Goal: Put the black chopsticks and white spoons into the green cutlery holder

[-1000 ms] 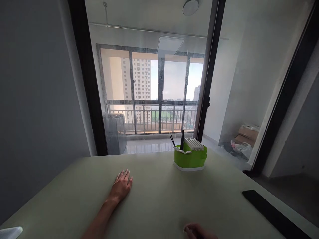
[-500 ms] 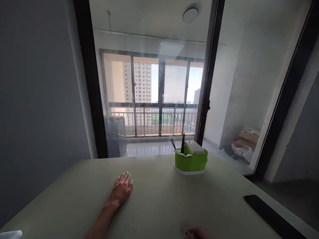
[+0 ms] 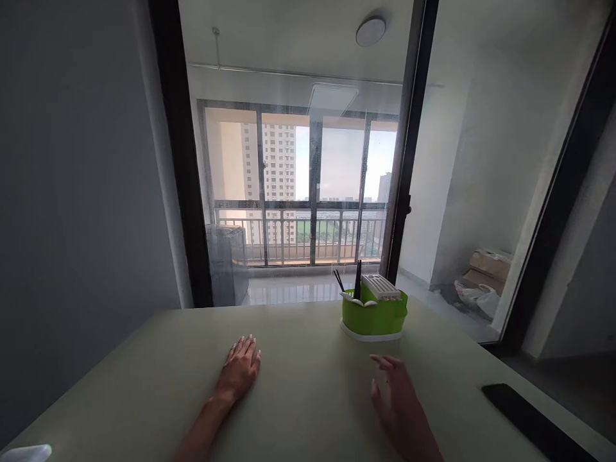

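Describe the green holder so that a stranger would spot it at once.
Find the pale table, then its far side, right of centre. There, beyond the right hand, stands the green holder on a white base. Its bright colour and upright black sticks set it apart from the flat black strip farther right.

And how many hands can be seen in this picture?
2: the left hand lies on the table; the right hand is on the near side of the green holder.
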The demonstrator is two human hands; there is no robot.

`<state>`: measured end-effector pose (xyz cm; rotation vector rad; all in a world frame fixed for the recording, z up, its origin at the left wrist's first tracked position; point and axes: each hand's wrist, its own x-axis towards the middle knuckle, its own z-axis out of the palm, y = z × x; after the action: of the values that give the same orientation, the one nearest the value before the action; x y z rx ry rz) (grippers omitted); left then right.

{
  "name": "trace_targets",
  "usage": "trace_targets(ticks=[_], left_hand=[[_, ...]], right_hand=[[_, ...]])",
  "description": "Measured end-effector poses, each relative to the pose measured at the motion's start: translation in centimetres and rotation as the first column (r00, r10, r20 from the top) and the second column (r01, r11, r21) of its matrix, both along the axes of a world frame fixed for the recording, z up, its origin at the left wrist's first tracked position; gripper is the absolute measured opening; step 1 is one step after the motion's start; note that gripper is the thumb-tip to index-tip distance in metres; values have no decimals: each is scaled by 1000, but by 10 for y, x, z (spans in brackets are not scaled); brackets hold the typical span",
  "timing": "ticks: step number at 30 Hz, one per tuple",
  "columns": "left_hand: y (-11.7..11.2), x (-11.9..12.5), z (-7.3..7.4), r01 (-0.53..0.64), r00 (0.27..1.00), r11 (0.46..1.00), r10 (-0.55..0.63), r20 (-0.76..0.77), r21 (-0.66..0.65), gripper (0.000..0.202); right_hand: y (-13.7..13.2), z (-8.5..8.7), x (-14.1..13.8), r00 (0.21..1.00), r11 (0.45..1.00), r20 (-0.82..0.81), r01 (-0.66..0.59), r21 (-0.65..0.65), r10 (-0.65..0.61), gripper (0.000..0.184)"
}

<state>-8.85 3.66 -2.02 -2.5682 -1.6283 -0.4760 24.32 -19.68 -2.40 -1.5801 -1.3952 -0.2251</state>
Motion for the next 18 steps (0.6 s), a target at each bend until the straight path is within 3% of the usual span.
trace_targets(ticks=[2, 6, 12, 18], left_hand=[[1, 0, -1, -4, 1000, 1000, 4, -13, 1, 59], [2, -1, -3, 3, 1000, 1000, -3, -10, 12, 60], [-1, -2, -2, 4, 1000, 1000, -4, -4, 14, 58], [-3, -1, 1, -4, 1000, 1000, 4, -16, -5, 59]], right_hand=[[15, 16, 25, 984, 986, 107, 128, 110, -140, 45], [49, 40, 73, 918, 953, 270, 254, 162, -291, 55], [94, 57, 129, 867, 966, 428, 238, 96, -256, 52], [117, 49, 136, 876, 965, 415, 260, 21, -245, 55]])
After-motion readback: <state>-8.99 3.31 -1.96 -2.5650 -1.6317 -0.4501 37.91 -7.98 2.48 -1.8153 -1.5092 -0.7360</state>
